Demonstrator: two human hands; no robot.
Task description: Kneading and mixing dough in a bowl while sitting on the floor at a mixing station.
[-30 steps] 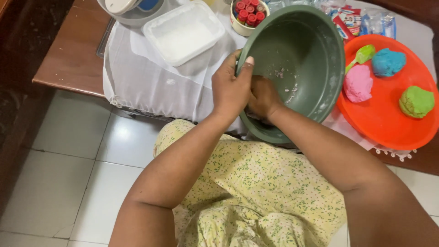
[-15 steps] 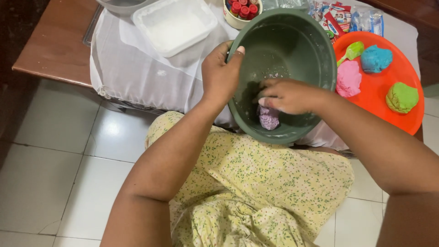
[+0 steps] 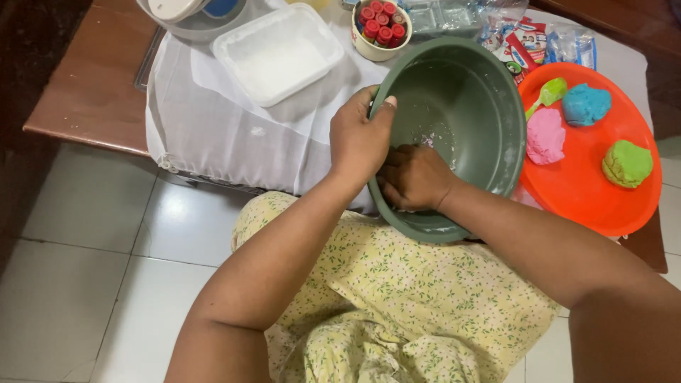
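A seated person works with both hands at a green bowl tilted over the table edge.

The left hand (image 3: 358,138) grips the near rim of the dark green plastic bowl (image 3: 482,106), thumb inside, holding it tipped toward the lap. The right hand (image 3: 415,176) is curled and pressed into the bowl's lower inside; whatever it grasps is hidden beneath it, so I cannot tell what it holds. Pale crumbs (image 3: 429,139) cling to the bowl's inner wall just above the knuckles. This looks like kneading or gathering dough; collecting those crumbs would call for a sweep up the wall. Beside the bowl, an orange plate (image 3: 589,198) carries pink (image 3: 545,136), blue (image 3: 586,103) and green dough lumps (image 3: 627,163). A white tray (image 3: 278,53) sits on white cloth (image 3: 213,135).
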